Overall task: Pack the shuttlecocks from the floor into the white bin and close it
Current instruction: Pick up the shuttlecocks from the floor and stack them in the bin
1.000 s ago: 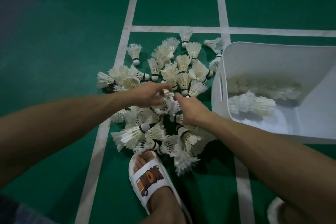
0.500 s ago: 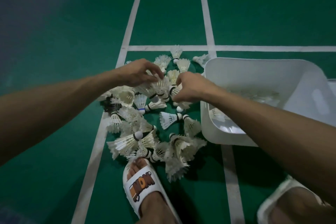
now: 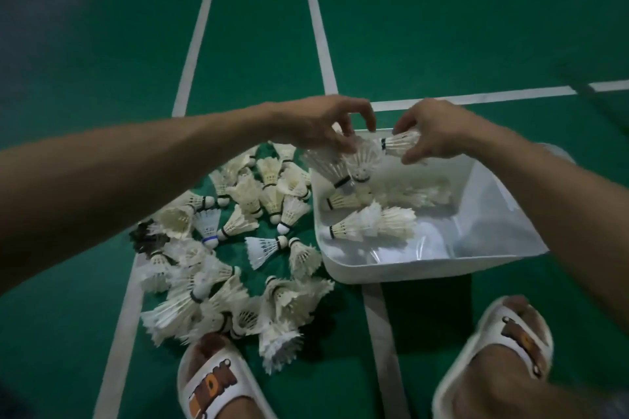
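I'm on the drop step: my left grip [image 3: 323,127] is clamped on a bunch of shuttlecocks [image 3: 335,165] and my right grip [image 3: 430,134] on a single shuttlecock [image 3: 401,143], both above the white bin [image 3: 408,269]. Next, I judge, both must let go, then reach for the floor pile [image 3: 238,248] just beside it.

Under the left hand [image 3: 323,127] the feathers of two shuttlecocks [image 3: 332,165] cover the fingertips, so I cannot tell whether it grips them. The right hand [image 3: 432,133] pinches a shuttlecock [image 3: 403,143] whose cork end I cannot make out. Both hands hide the far rim of the white bin [image 3: 425,269]. Deeper inside, the feathers blur into one pale mass [image 3: 412,190]. A dark shape [image 3: 146,238] at the left edge of the pile [image 3: 269,194] is too dim to name. The bottom edge cuts off both slippers [image 3: 211,384].
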